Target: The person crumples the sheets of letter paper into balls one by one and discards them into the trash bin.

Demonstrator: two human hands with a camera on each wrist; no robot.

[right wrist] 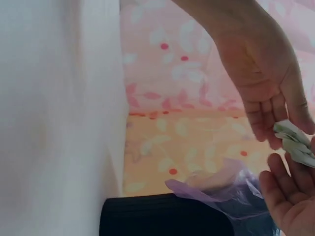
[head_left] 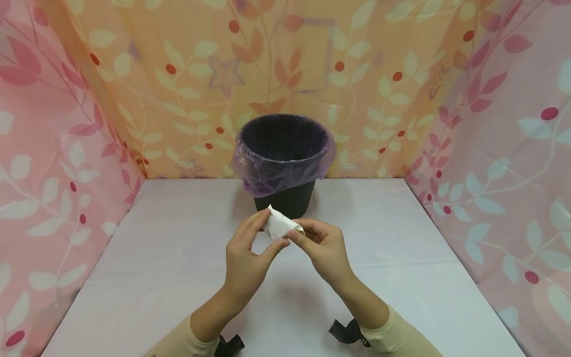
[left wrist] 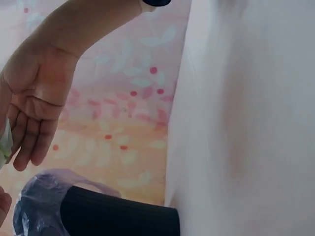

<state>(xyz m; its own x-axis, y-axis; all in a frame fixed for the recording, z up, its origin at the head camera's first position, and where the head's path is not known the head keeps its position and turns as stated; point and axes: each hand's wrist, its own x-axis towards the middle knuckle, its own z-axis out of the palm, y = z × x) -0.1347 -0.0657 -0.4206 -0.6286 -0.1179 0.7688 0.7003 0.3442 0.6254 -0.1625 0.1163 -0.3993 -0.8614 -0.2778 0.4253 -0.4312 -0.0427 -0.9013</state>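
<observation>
Both hands hold a small crumpled white paper (head_left: 281, 225) in front of the bin. It shows pale green tints in the right wrist view, where its folds (right wrist: 295, 145) lie between the two hands. My left hand (head_left: 247, 258) grips its left end, fingertips behind and thumb along the near side. My right hand (head_left: 325, 250) pinches the right end between thumb and fingers, the two thumbs close together. The left wrist view shows mostly the right palm (left wrist: 42, 88), with the paper (left wrist: 6, 142) cut off at the edge.
A black bin (head_left: 285, 198) stands behind the hands at the table's back edge, a purple liner bag (head_left: 281, 173) folded over its rim. The white table (head_left: 169, 258) is bounded by a floral orange curtain (head_left: 187, 109) behind and pink ones at both sides.
</observation>
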